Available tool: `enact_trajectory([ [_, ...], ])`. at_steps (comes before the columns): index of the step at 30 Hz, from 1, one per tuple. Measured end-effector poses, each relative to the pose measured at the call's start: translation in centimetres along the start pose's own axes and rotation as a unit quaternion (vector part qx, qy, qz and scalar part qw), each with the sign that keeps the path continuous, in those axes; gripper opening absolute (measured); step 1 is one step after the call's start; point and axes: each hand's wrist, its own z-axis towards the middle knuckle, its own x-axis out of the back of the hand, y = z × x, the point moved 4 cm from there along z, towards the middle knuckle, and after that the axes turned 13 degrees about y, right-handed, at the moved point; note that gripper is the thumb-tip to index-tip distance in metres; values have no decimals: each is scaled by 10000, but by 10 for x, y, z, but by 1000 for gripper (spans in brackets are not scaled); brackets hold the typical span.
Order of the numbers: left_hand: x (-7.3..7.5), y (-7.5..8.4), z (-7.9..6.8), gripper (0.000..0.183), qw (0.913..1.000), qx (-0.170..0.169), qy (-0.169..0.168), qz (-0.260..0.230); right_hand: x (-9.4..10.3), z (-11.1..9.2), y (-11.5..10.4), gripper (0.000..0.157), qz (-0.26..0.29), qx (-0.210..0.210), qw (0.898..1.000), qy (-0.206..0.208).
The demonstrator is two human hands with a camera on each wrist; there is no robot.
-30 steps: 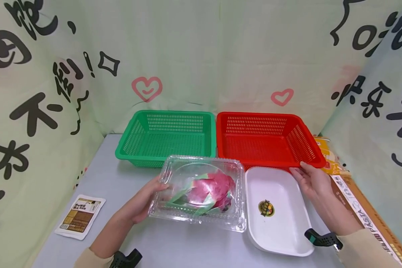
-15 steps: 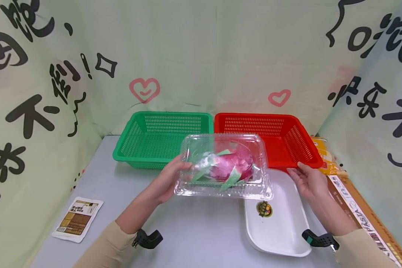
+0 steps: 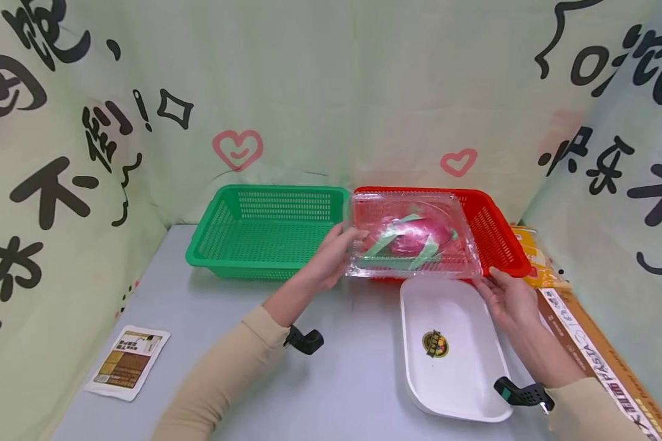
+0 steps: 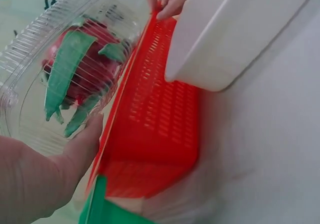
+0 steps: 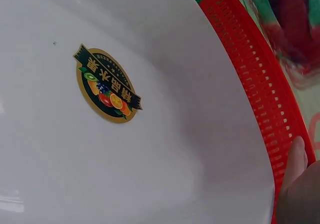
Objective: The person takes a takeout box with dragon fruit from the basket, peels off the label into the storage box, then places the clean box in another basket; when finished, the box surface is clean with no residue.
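Observation:
My left hand [image 3: 331,257] grips the left edge of a clear plastic clamshell box [image 3: 466,236] with a pink, green-leafed dragon fruit [image 3: 410,236] inside. The box is tilted and overlaps the red basket [image 3: 502,239] in the head view. In the left wrist view, the thumb lies along the near edge of the box [image 4: 20,79], above the basket's rim. My right hand [image 3: 510,300] pinches the front rim of the red basket near its right corner; its fingertips [image 4: 172,7] show there in the left wrist view. Beside that hand lies a white tray [image 3: 458,386] with a fruit sticker [image 5: 107,84].
A green basket [image 3: 270,239] stands left of the red one. A white and brown pouch [image 3: 128,362] lies at the table's left. Along the right edge are a yellow packet [image 3: 535,257] and a long brown pasta box [image 3: 601,367]. Printed curtains [image 3: 309,92] surround the table.
My left hand has carried the clamshell box from the front of the baskets up and right, over the red basket. My right hand keeps its hold on the red basket's rim.

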Motion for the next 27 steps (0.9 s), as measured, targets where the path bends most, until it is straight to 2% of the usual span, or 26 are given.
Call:
enact_trajectory([
  [5, -32, -5, 21, 58, 9997, 105, 234, -43, 2, -2, -2, 83, -242, 249, 9994, 86],
  [9, -48, -8, 35, 59, 9989, 132, 443, 50, 0, -2, -2, 84, -343, 402, 9985, 168],
  [12, -57, -11, 45, 65, 9973, 58, 650, 337, 0, -2, -2, 85, -447, 506, 9975, 221],
  [15, -61, -13, 54, 72, 9940, 13, 804, 741, -1, 0, -2, 85, -573, 600, 9962, 263],
  [19, -67, -18, 61, 74, 9891, 129, 923, 1140, -2, 1, -1, 84, -554, 624, 9961, 270],
  [27, -74, -26, 70, 69, 9853, 412, 884, 1405, -2, 1, -1, 84, -475, 606, 9967, 261],
])
